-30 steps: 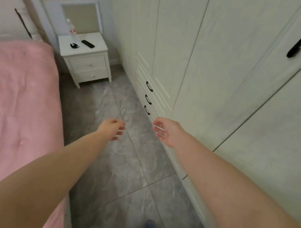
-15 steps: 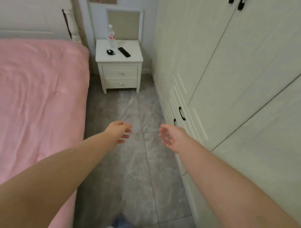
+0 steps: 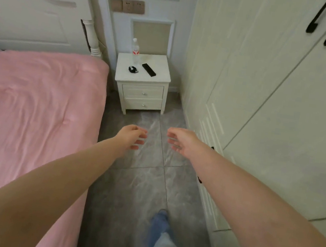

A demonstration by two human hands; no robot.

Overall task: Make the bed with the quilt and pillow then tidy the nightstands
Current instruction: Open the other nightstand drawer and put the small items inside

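1. The bed [image 3: 34,105] to my left lies under a pink quilt [image 3: 21,124] spread fairly flat, with a few soft creases. From where I stand the quilt part looks done, or close to it.
2. I see no pillow near the headboard [image 3: 32,17]; only a dark shape at the far left edge, too little of it showing to name. So I cannot say whether the pillow step is finished.
3. The nightstand [image 3: 160,79] at the head of the bed, between the bed and the wardrobe [image 3: 266,96], looks untidied: a clear bottle [image 3: 135,50] stands at the back, with a small black object [image 3: 132,69] and a black remote [image 3: 149,69] lying loose in front.
4. The left hand [image 3: 132,136] and right hand [image 3: 180,141] reach out over the floor [image 3: 139,182], well short of the nightstand. Each grip is released, fingers loosely curled, grasping nothing.
5. My judgement: tidying this nightstand comes next; any other nightstand is out of sight.
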